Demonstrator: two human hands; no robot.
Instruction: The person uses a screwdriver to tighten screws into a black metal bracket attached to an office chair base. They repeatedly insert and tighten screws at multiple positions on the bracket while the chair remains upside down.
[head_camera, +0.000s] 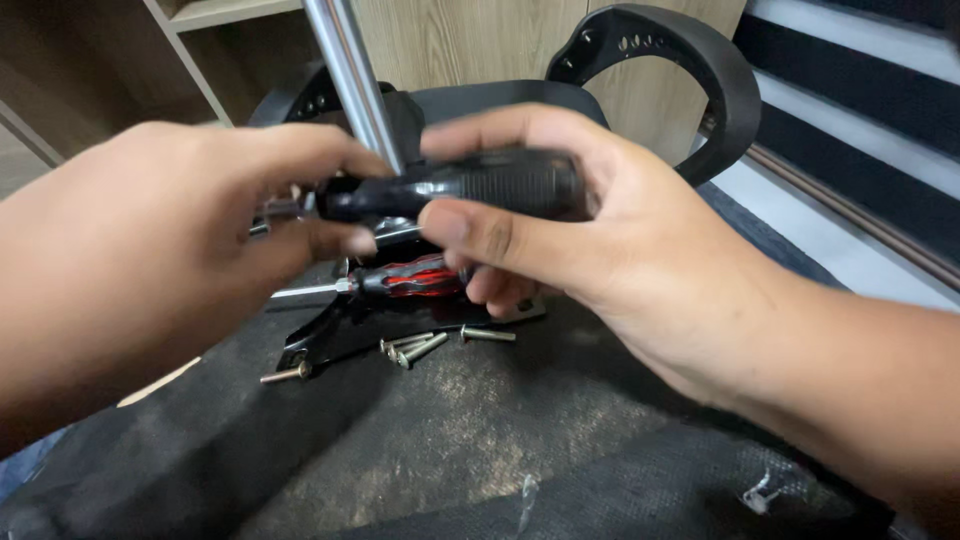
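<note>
Both hands are gripping the black screwdriver handle (480, 185): right hand (560, 230) wrapping it, left hand (170, 230) pinching its front. A slip is risking scattering the loose bolts (420, 345) across the upturned chair seat (480, 440).

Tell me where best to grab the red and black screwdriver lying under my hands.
Probably grip the red and black screwdriver by its fat ribbed handle, coming from above. It lies flat, shaft pointing left, and the handle's right end is tucked under the right hand.
</note>
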